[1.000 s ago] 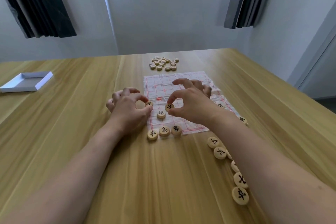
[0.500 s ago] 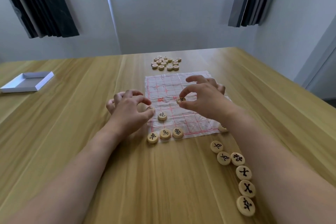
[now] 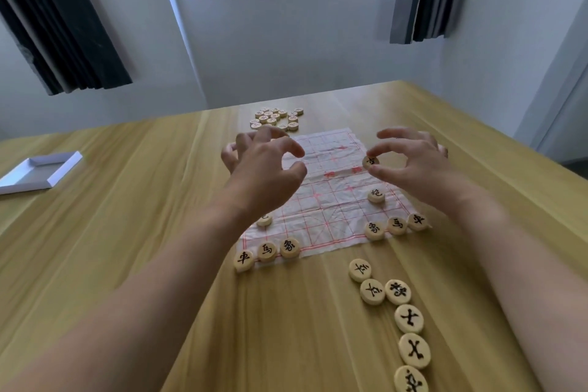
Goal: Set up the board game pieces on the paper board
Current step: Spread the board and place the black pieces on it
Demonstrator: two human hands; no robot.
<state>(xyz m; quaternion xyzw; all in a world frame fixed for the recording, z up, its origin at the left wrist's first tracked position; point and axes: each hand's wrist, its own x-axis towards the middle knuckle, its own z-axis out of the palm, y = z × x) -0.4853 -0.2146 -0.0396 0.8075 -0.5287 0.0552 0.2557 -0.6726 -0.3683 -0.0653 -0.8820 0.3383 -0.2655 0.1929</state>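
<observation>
Right hand (image 3: 413,165) pinches piece (image 3: 370,162) above board (image 3: 321,200), apparently to seat it on right side. Left hand (image 3: 264,172) hovers, fingers loosely curled, holding nothing.

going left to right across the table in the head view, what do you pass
white tray → left hand → paper board → right hand, pinching a wooden piece
</observation>
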